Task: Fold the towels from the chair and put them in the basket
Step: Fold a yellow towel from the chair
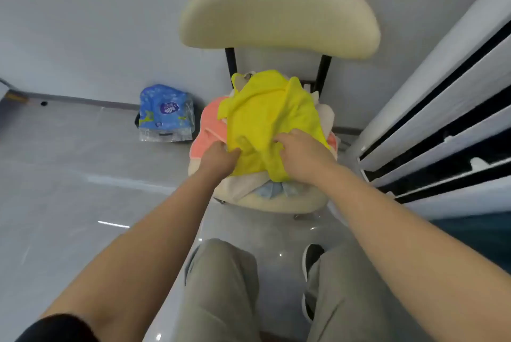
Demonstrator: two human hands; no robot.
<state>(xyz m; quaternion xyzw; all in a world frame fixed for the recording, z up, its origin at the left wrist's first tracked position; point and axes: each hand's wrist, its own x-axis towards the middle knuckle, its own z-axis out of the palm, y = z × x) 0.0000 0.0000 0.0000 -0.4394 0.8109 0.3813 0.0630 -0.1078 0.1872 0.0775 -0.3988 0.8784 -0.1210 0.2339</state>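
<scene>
Left hand (219, 160) and right hand (302, 156) clutch yellow towel (265, 112) atop chair (278, 11).

The person wears loose grey-khaki trousers (221, 286) and a dark sleeve (55, 328), seemingly black, on the left upper arm. The left hand (221, 159), the right hand (301, 153) and both forearms are bare. A black shoe (311, 258) with a pale sole edge shows beside the right trouser leg.

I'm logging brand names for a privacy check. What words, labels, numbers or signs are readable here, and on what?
Nothing can be read.
The blue package on the floor: purple oval logo with white marks, too blurred to read.
The yellow towel and the chair: no lettering visible.
</scene>
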